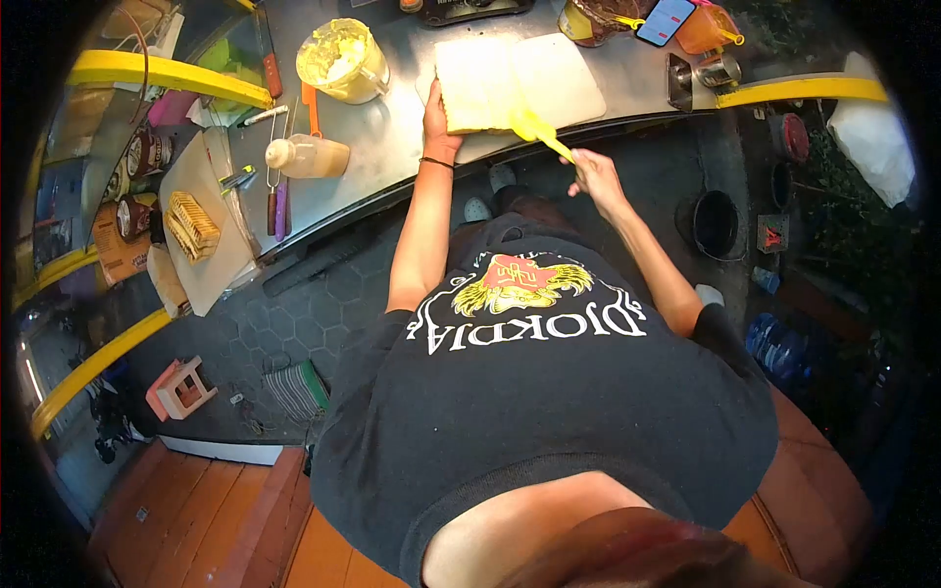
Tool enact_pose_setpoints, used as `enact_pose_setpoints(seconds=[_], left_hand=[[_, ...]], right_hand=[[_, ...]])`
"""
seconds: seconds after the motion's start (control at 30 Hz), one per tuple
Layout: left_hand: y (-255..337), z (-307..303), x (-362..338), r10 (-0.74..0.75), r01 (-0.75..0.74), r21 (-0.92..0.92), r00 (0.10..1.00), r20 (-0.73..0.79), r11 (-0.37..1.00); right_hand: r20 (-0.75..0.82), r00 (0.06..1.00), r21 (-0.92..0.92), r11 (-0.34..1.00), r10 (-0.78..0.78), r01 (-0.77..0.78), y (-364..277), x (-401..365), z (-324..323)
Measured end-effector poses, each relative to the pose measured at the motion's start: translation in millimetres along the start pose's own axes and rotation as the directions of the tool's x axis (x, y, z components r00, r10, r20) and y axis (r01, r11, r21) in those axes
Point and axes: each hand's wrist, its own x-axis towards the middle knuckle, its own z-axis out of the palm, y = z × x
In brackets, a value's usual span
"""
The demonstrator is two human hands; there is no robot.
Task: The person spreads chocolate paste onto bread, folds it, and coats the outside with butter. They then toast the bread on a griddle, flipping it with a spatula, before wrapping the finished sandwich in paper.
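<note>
Head view, looking steeply down over the person's black printed T-shirt (534, 392) to a street-stall counter. The work surface is a metal counter (392, 147) of dull grey sheet, edged by yellow rails (167, 73) at the left and the right. On it lies a white cutting board (573, 73), and on the board a pale slab of bread (480, 83).

The left hand (436, 113) lies against the slab's near left edge, fingers stretched out along it and pinching nothing. The right hand (593, 176), off the counter's front edge, has its fingers curled round the handle of a yellow spatula (537, 132), whose blade rests on the near right corner of the slab.

Left of the board stand a tub of pale spread (343, 61) and a squeeze bottle (309, 157) lying on its side, with an orange scraper (311, 103) between them. A wooden-handled knife (270, 54) lies near the rail. At the far right are a phone (665, 20) and an orange cup (711, 27).

A side board (211, 265) at the left carries a stack of ridged wafers (193, 223), with jars (147, 152) just beyond it.

Below the counter the ground is dark hexagonal paving (323, 284). On it stand a black pot (716, 223) to the right and a small orange stool (181, 387) to the left. Reddish wooden planks (196, 510) fill the lower left corner.
</note>
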Motion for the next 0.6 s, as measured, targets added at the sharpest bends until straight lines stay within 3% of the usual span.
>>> enact_pose_setpoints(seconds=[0.07,0.13,0.27,0.33,0.43,0.47,0.53,0.6], left_hand=[[0.8,-2.0,7.8,0.054,-0.054,0.034,0.998,-0.015,0.998],[1.4,-2.2,4.2,0.017,-0.017,0.007,1.000,0.010,1.000],[6.8,9.0,-2.3,-0.021,0.020,0.014,1.000,0.011,1.000],[7.4,11.6,-5.7,-0.063,0.063,-0.016,0.998,0.016,0.998],[8.2,12.7,-5.3,-0.085,0.085,-0.023,0.996,0.030,0.996],[6.5,15.9,-4.4,-0.019,0.020,-0.013,0.999,0.031,1.000],[6.2,12.5,-5.3,-0.036,0.036,-0.010,0.999,0.019,0.999],[8.7,16.0,-10.0,-0.034,0.034,-0.019,0.999,0.020,0.999]], right_hand=[[-0.030,0.999,0.005,1.000,0.017,-0.017,3.9,-15.9,-12.4],[-0.074,0.996,0.108,0.993,0.046,-0.038,-4.7,-34.8,-21.8],[0.040,0.994,0.216,0.973,-0.098,0.087,-27.2,-18.6,-15.6],[0.136,0.986,0.284,0.957,-0.099,0.057,-19.1,1.1,2.9],[0.153,0.987,0.116,0.990,0.057,-0.075,10.9,-6.7,-1.6],[0.156,0.987,0.110,0.992,0.036,-0.054,6.6,-11.2,-13.3],[-0.001,0.999,-0.164,0.985,-0.044,0.043,0.2,-23.3,-33.0],[-0.029,0.993,-0.066,0.992,-0.111,0.109,-22.7,-20.0,-44.3]])
